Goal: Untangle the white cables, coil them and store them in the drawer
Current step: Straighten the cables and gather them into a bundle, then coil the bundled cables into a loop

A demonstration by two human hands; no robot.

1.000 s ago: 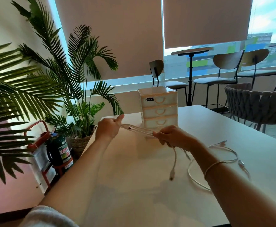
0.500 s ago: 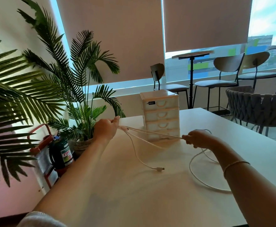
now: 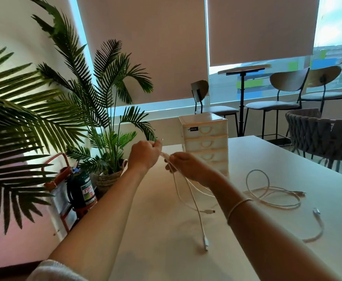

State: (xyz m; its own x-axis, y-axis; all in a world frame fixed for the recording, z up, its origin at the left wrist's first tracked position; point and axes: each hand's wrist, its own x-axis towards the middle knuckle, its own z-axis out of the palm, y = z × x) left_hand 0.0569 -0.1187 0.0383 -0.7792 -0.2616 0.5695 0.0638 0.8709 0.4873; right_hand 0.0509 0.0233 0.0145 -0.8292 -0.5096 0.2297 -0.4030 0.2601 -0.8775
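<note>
Glossy plastic drawer unit [image 3: 205, 138]; smooth matt table [image 3: 287, 159] (white).

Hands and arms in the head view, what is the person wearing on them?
The right hand has a thin pale bracelet round its wrist and a bare forearm. The left hand wears nothing; a light grey sleeve shows near the elbow.

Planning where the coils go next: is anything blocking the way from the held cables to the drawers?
Nothing visible does. Both the left hand and right hand grip the white cables just before the drawer unit, whose drawers all look shut.
</note>
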